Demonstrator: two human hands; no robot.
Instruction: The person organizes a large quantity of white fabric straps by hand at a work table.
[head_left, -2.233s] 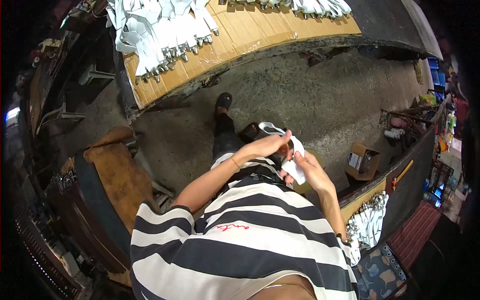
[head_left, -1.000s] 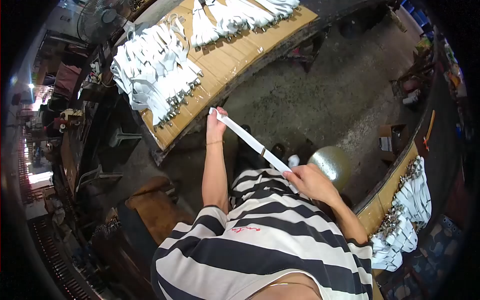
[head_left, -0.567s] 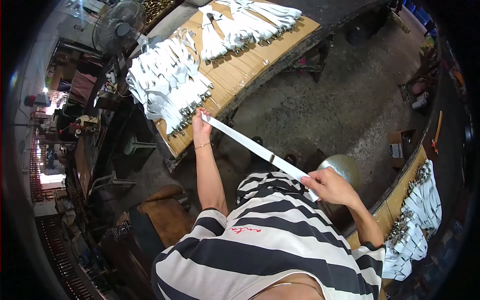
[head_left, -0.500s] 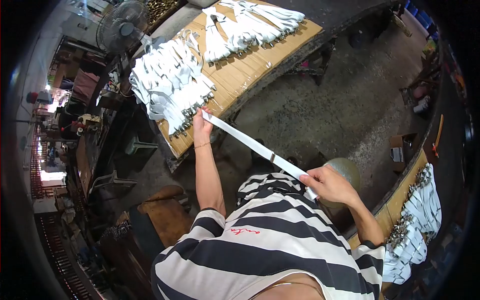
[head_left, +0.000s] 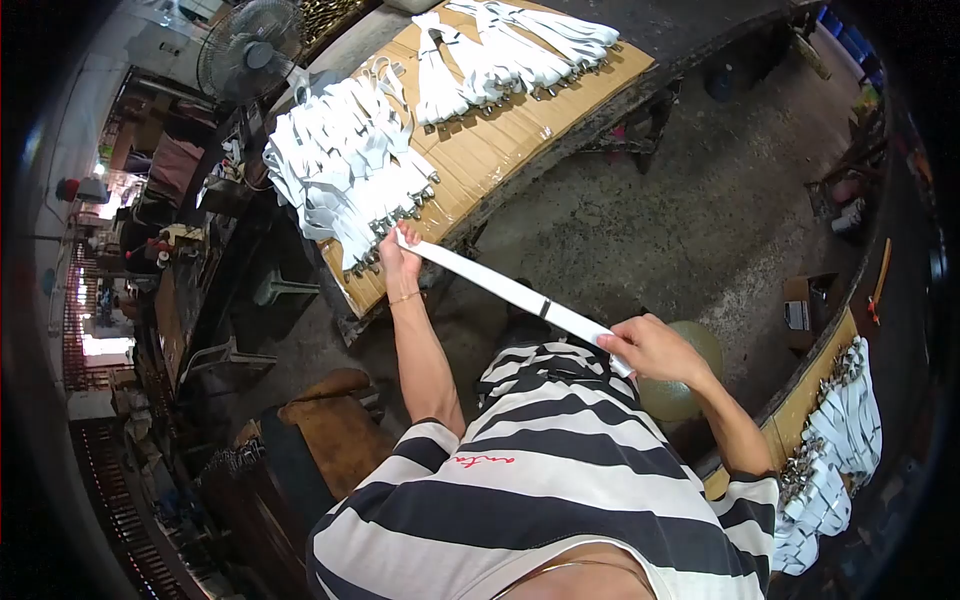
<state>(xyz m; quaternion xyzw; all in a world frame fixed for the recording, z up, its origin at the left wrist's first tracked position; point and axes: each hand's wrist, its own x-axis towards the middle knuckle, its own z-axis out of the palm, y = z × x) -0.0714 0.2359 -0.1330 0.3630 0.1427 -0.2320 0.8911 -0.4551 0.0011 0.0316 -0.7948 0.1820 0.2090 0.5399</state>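
Note:
A white elastic strap [head_left: 480,279] is stretched out straight between my two hands, in front of my body. A small dark slider [head_left: 545,308] sits on it, nearer the right end. My left hand [head_left: 402,256] is closed on the strap's far end, beside the front edge of the bench. My right hand [head_left: 655,350] pinches the other end between thumb and fingers, close to my waist. Next to my left hand, a heap of white straps [head_left: 340,160] with metal clips lies on a cardboard sheet [head_left: 500,150].
Further bundles of white straps [head_left: 495,65] lie at the back of the cardboard. More straps with clips [head_left: 835,450] rest on a surface at the right. A round stool seat [head_left: 685,385] is below my right hand. A fan [head_left: 255,55] stands at the back left.
The view has shifted slightly. Both hands keep hold of the strap, which stays stretched between them; my left hand's fingers have shifted a little on its end.

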